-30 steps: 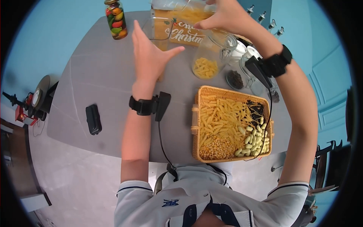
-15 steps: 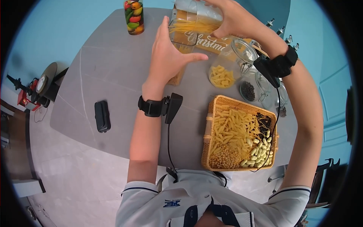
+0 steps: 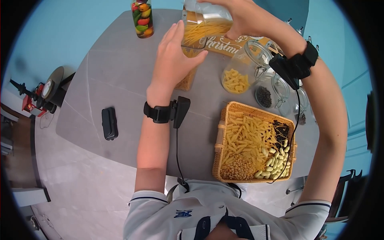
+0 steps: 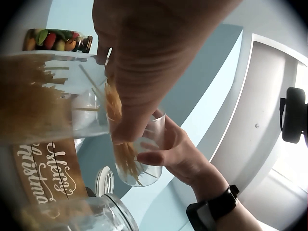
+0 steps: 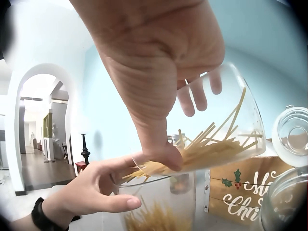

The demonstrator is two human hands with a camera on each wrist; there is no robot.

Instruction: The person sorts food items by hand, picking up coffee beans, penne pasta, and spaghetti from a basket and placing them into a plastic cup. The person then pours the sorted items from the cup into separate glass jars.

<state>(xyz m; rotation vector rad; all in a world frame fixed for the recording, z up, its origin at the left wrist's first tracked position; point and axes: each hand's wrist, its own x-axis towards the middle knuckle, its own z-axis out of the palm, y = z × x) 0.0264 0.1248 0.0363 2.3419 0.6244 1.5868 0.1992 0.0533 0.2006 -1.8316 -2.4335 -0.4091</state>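
Note:
My right hand [image 3: 252,18] grips a clear glass jar [image 5: 240,120] tipped on its side, with thin pasta sticks [image 5: 207,151] lying along its lower wall toward the mouth. Below that mouth stands a tall clear container [image 5: 183,211] that holds more pasta sticks. Beside the container's rim is my left hand [image 3: 172,60], fingers fairly straight and thumb held apart. In the left wrist view the left thumb overlaps the pasta at the jar's mouth [image 4: 126,154]; whether it touches is unclear. The right thumb lies on the jar's near side in the right wrist view.
Right of the container are a glass jar of penne [image 3: 236,81] and smaller jars. Nearer the body sits a wicker basket [image 3: 219,160] of pasta, corn kernels, black beans and peanuts. A bottle of colourful peppers [image 3: 142,20], a black case [image 3: 109,123] and a Christmas sign [image 3: 224,46] are also there.
The right hand's jar has come closer over the tall container, its pasta sticks now nearer the rim. My left thumb and fingers are closer together. The head view has shifted slightly.

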